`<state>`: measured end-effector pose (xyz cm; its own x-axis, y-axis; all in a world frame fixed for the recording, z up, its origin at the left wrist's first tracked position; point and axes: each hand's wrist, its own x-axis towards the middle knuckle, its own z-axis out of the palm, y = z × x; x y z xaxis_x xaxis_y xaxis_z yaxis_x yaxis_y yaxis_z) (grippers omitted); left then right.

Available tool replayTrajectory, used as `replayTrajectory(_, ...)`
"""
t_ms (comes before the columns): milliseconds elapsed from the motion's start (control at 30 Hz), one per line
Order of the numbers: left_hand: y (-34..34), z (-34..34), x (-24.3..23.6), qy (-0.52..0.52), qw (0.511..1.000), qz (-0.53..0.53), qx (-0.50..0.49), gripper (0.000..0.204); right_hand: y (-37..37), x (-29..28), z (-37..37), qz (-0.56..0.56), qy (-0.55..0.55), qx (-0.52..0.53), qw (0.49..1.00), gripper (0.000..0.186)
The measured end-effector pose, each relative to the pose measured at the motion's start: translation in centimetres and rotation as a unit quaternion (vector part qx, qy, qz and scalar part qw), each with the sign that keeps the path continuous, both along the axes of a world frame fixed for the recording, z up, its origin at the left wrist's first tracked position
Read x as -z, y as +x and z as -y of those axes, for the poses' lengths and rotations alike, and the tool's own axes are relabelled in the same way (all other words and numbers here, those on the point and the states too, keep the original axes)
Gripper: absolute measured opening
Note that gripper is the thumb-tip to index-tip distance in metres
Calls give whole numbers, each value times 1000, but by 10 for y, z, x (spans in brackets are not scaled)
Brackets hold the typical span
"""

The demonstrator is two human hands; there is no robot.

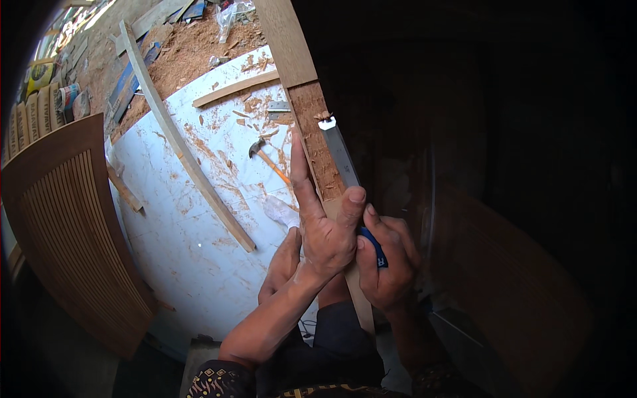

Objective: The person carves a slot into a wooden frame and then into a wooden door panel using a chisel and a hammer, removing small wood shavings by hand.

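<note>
A wooden door edge runs away from me, with a rough, shallow recess cut into it. My right hand is closed round the blue handle of a chisel. The flat steel blade lies along the recess, and curled shavings sit at its bright tip. Beside the blade's lower end, my left hand rests against the wood. Its index finger stretches along the left side of the edge, and its thumb points up near the blade. The other left fingers are partly hidden.
A claw hammer, a metal hinge and wooden strips lie on the white, shaving-strewn floor. A slatted wooden panel leans at left. Sawdust and stacked bags are farther back. The right side is dark.
</note>
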<state>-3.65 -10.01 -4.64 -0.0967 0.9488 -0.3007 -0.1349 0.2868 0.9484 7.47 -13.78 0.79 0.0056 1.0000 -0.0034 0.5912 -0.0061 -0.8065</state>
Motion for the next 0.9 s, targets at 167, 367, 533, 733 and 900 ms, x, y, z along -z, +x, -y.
replayTrajectory(167, 1, 0, 6, 10, 1000, -17, -10, 96, 0, 2, -2, -7, -2, -3, 1000, 41)
replayTrajectory(367, 1, 4, 4, 15, 999, -30, -5, 91, 0, 10, -3, -14, 13, -7, 1000, 41)
replayTrajectory(533, -1, 1, 7, 48, 997, -66, 3, 90, -1, 5, -11, 1, 19, -12, 1000, 42)
replayTrajectory(733, 3, -6, 1, 43, 998, -40, -2, 90, -1, 8, -11, -1, 29, -4, 1000, 42)
replayTrajectory(900, -2, -1, 6, 21, 999, -30, -4, 89, -5, 12, -3, -5, 33, 5, 999, 42)
